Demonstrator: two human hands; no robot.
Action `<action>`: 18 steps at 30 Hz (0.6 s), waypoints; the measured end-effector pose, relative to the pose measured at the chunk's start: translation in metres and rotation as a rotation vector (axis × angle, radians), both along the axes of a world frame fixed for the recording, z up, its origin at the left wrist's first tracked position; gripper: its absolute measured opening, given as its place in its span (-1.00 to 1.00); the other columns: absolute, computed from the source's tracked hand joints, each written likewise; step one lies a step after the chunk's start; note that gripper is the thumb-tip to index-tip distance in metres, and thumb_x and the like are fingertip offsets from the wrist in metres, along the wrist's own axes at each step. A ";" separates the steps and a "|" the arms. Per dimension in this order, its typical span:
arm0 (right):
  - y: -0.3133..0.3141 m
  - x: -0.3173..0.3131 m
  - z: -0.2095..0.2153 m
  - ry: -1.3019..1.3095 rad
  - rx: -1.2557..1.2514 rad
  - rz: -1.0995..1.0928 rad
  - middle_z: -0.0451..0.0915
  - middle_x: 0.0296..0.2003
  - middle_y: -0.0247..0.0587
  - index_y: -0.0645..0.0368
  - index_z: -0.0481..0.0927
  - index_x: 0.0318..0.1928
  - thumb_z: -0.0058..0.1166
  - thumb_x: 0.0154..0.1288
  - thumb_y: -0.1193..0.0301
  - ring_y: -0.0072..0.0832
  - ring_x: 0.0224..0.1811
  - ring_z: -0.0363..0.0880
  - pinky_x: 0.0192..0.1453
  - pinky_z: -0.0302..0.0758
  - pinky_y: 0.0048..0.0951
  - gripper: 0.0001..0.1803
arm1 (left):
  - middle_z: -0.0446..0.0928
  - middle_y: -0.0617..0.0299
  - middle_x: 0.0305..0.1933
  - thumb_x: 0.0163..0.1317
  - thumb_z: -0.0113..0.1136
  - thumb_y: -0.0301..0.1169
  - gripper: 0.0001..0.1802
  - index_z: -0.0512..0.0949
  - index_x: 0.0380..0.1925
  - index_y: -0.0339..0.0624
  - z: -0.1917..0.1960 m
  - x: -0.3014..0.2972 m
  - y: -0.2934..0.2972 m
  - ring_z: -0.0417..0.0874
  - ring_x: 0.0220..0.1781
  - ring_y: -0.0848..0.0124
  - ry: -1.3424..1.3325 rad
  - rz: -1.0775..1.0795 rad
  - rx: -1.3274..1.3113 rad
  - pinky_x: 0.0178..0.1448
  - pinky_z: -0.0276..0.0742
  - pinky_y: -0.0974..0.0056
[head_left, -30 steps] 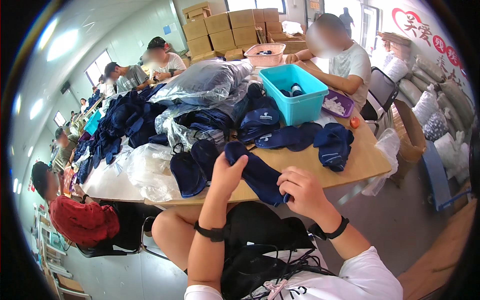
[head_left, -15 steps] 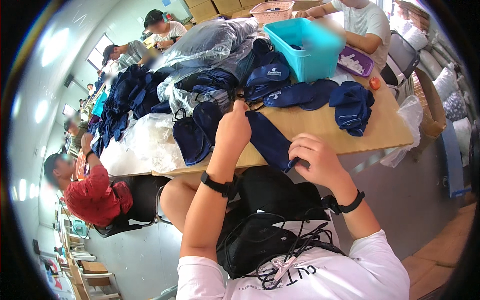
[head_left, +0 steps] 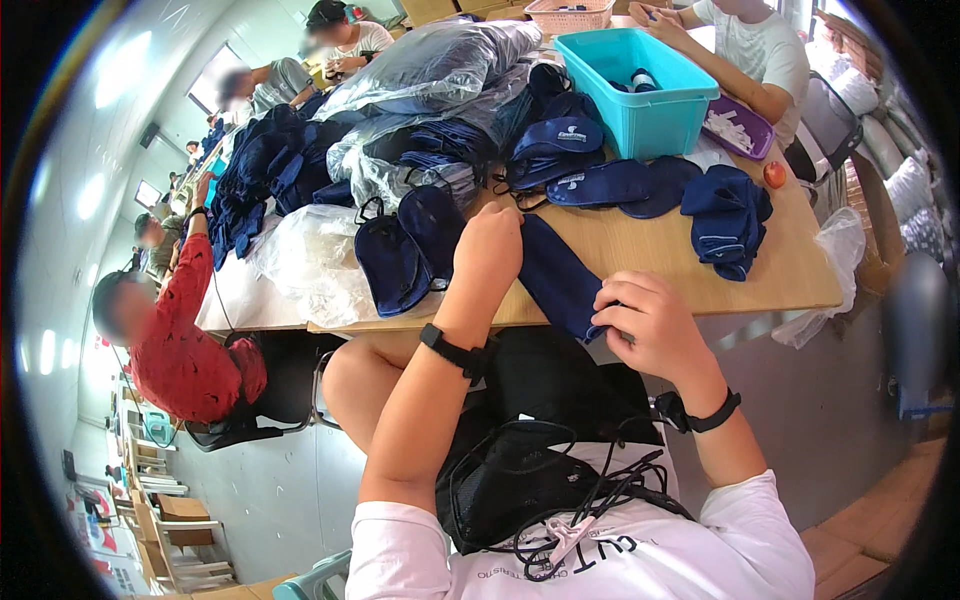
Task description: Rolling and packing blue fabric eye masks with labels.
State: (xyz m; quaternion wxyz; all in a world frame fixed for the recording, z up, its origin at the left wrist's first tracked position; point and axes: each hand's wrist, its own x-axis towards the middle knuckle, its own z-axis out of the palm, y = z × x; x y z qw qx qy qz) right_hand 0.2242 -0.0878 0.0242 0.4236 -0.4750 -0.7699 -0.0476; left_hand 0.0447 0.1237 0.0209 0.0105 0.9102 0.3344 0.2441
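Between my two hands stretches a long navy cloth piece (head_left: 555,275), shaped like a sock, slanting over the table's near edge. My left hand (head_left: 488,250) is closed on its upper end. With thumb and fingers, my right hand (head_left: 650,325) grips the lower end. Just left of my left hand lie navy eye masks (head_left: 395,265) with black elastic loops. More navy eye masks (head_left: 600,185) with pale print lie beyond my hands, and a folded navy cloth bundle (head_left: 725,220) sits to the right.
Behind stand a turquoise bin (head_left: 635,120) holding a few items and a purple tray (head_left: 765,135) of white pieces. A red round object (head_left: 774,175) sits near the right edge. Clear plastic bags (head_left: 430,75) and a navy cloth pile (head_left: 275,170) fill the left. Co-workers sit around.
The view has shifted slightly, so the table scene sits farther right. My hands still hold the cloth's two ends. The co-worker in red has reached farther forward.
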 end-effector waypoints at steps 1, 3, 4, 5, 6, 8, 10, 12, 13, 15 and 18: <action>-0.001 0.001 -0.003 -0.004 0.003 0.004 0.65 -0.21 -0.28 0.14 0.66 -0.37 0.32 -0.10 0.60 -0.25 -0.05 0.66 -0.01 0.60 -0.19 -0.79 | 0.64 -0.02 -0.12 0.25 0.16 -0.55 -0.82 0.69 -0.19 -0.23 -0.001 -0.001 0.000 0.72 -0.05 0.01 0.033 0.006 0.001 0.09 0.65 0.05; -0.001 0.002 -0.011 -0.005 -0.042 -0.002 0.65 -0.21 -0.30 0.11 0.65 -0.38 0.32 -0.17 0.62 -0.24 -0.09 0.68 -0.05 0.61 -0.23 -0.75 | 0.64 0.00 -0.10 0.25 0.16 -0.55 -0.80 0.70 -0.17 -0.22 -0.005 -0.001 -0.002 0.71 -0.03 0.01 0.023 0.012 0.021 0.10 0.65 0.05; 0.000 0.003 -0.010 -0.009 -0.040 -0.003 0.65 -0.21 -0.30 0.11 0.65 -0.38 0.32 -0.17 0.62 -0.24 -0.09 0.68 -0.05 0.61 -0.23 -0.75 | 0.63 0.02 -0.09 0.26 0.16 -0.55 -0.79 0.70 -0.14 -0.21 -0.006 -0.001 -0.002 0.71 -0.01 0.02 0.018 0.018 0.038 0.11 0.64 0.06; -0.003 0.002 -0.007 -0.015 -0.082 0.001 0.66 -0.17 -0.30 0.10 0.66 -0.33 0.34 -0.16 0.61 -0.22 -0.04 0.67 0.00 0.61 -0.21 -0.72 | 0.63 0.02 -0.09 0.26 0.16 -0.55 -0.79 0.70 -0.14 -0.21 -0.005 -0.002 -0.005 0.71 -0.01 0.02 0.017 0.019 0.034 0.11 0.64 0.06; -0.006 0.001 -0.004 -0.020 -0.126 0.005 0.67 -0.14 -0.29 0.09 0.67 -0.28 0.36 -0.15 0.60 -0.20 0.01 0.67 0.05 0.61 -0.20 -0.68 | 0.63 0.02 -0.06 0.26 0.17 -0.54 -0.79 0.70 -0.14 -0.21 -0.004 -0.002 -0.007 0.69 0.02 0.04 -0.013 0.011 0.055 0.13 0.63 0.05; -0.015 -0.007 0.007 0.004 -0.130 -0.034 0.67 -0.09 -0.28 0.09 0.67 -0.21 0.39 -0.12 0.57 -0.19 0.07 0.66 0.10 0.59 -0.18 -0.64 | 0.63 0.03 -0.03 0.26 0.17 -0.54 -0.79 0.70 -0.14 -0.22 0.001 -0.003 -0.016 0.68 0.06 0.06 -0.046 -0.001 0.070 0.15 0.62 0.05; -0.014 -0.007 0.016 0.026 -0.128 -0.075 0.67 -0.04 -0.27 0.10 0.67 -0.13 0.41 -0.09 0.55 -0.18 0.13 0.64 0.16 0.58 -0.16 -0.60 | 0.64 -0.08 0.09 0.27 0.21 -0.45 -0.73 0.63 -0.04 -0.27 0.005 0.000 -0.027 0.65 0.06 -0.13 -0.212 -0.079 0.218 0.14 0.58 -0.06; -0.019 -0.009 0.023 0.009 -0.094 -0.073 0.67 0.10 -0.26 0.05 0.66 -0.04 0.44 -0.07 0.51 -0.19 0.26 0.60 0.27 0.54 -0.13 -0.51 | 0.59 -0.07 0.20 0.27 0.25 -0.37 -0.65 0.62 0.04 -0.26 0.000 0.006 -0.041 0.63 0.16 -0.08 -0.195 -0.068 0.147 0.23 0.55 -0.04; -0.012 -0.004 0.014 0.009 -0.106 -0.075 0.67 0.10 -0.26 0.05 0.66 -0.04 0.44 -0.07 0.51 -0.19 0.26 0.60 0.27 0.54 -0.13 -0.51 | 0.54 -0.05 0.32 0.28 0.29 -0.29 -0.56 0.60 0.12 -0.25 -0.003 0.007 -0.045 0.60 0.26 -0.03 -0.179 -0.058 0.085 0.32 0.52 -0.01; 0.009 0.007 -0.006 -0.124 -0.180 0.050 0.66 0.19 -0.31 0.02 0.67 -0.09 0.44 -0.08 0.53 -0.20 0.35 0.56 0.31 0.51 -0.11 -0.55 | 0.46 -0.14 0.40 0.30 0.27 -0.12 -0.36 0.50 0.30 -0.24 -0.023 0.002 -0.040 0.53 0.36 -0.08 -0.066 0.028 0.023 0.44 0.41 -0.08; 0.000 0.003 -0.022 -0.158 -0.126 -0.013 0.67 0.18 -0.37 0.01 0.68 -0.08 0.42 -0.05 0.52 -0.24 0.34 0.57 0.30 0.52 -0.14 -0.57 | 0.42 -0.22 0.43 0.33 0.21 -0.03 -0.28 0.46 0.37 -0.25 -0.035 -0.006 -0.036 0.46 0.44 -0.12 -0.030 0.002 0.137 0.51 0.30 -0.14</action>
